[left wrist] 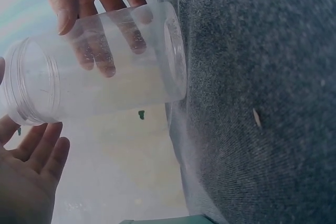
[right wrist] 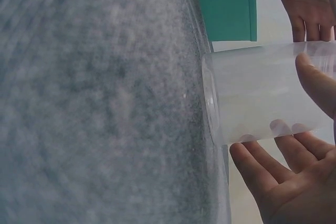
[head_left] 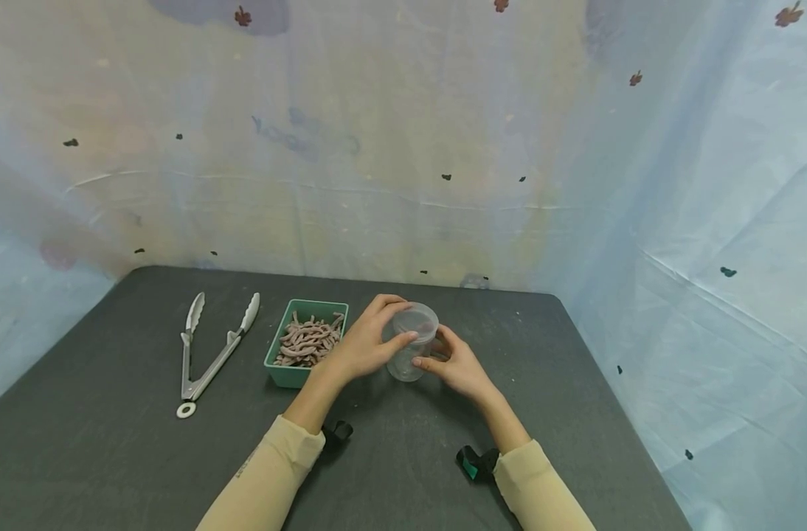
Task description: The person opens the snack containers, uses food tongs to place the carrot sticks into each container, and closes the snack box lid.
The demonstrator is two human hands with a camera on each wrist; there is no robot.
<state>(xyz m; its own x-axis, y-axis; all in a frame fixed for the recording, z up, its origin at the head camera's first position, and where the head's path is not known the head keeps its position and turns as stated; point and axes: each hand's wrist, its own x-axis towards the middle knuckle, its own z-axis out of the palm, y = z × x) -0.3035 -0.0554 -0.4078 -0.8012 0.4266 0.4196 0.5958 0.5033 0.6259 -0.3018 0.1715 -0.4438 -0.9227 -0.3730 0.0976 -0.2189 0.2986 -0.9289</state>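
Head view shows a clear plastic jar upright on the dark surface, held between two hands: the left hand is curled round its top, the right hand clasps its side lower down. Left of them sits a green container of brownish strips; farther left, metal tongs lie spread.

There are two hands, one clear cylindrical plastic jar, one green rectangular tub, one pair of silver metal tongs and many curved brownish sticks.
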